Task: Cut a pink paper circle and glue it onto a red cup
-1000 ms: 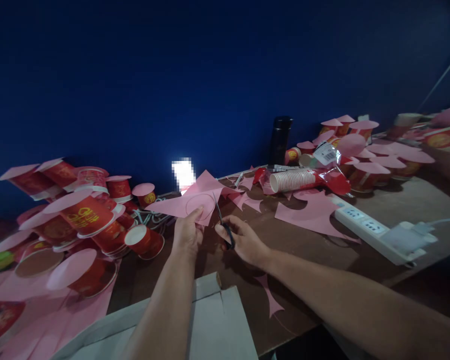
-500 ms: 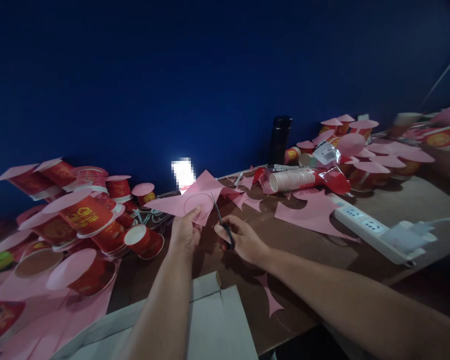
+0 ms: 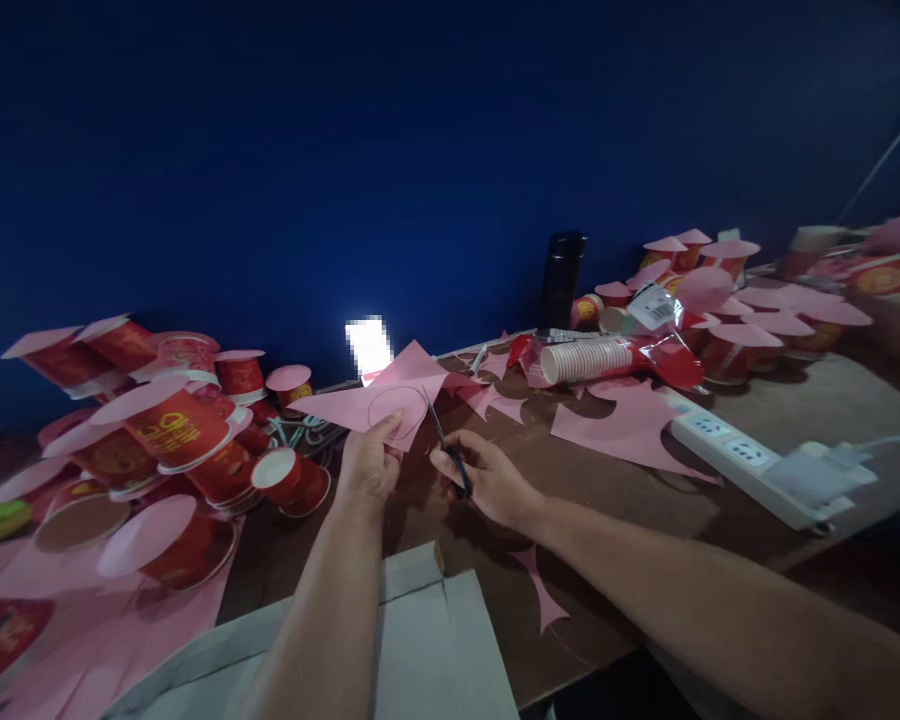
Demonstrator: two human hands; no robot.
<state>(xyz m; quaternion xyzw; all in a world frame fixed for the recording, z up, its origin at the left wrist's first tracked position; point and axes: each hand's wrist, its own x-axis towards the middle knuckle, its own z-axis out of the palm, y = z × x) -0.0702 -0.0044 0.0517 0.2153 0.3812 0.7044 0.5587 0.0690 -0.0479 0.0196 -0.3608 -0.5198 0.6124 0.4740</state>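
A piece of pink paper [image 3: 412,375] with a circle drawn on it is pinched in my left hand [image 3: 373,462], thumb on top just below the circle. My right hand [image 3: 484,475] grips a pair of dark-handled scissors [image 3: 456,460]. The blades point up and away, at the paper's right edge beside the drawn circle. Below my right hand a curved pink scrap [image 3: 540,592] lies on the brown table [image 3: 495,640]. A red paper cup [image 3: 292,482] rests on its side left of my left hand.
Red cups with pink paper discs [image 3: 172,425] are piled at left; more cups [image 3: 742,340] stand at right. A sleeve of stacked cups [image 3: 589,358], a black flask [image 3: 564,280], a cut pink sheet [image 3: 615,430] and a power strip [image 3: 742,465] lie right. A grey-white cardboard piece [image 3: 442,650] is in front.
The paper and my left hand have shifted slightly to the left. My right hand and the scissors stay almost in place at the paper's edge.
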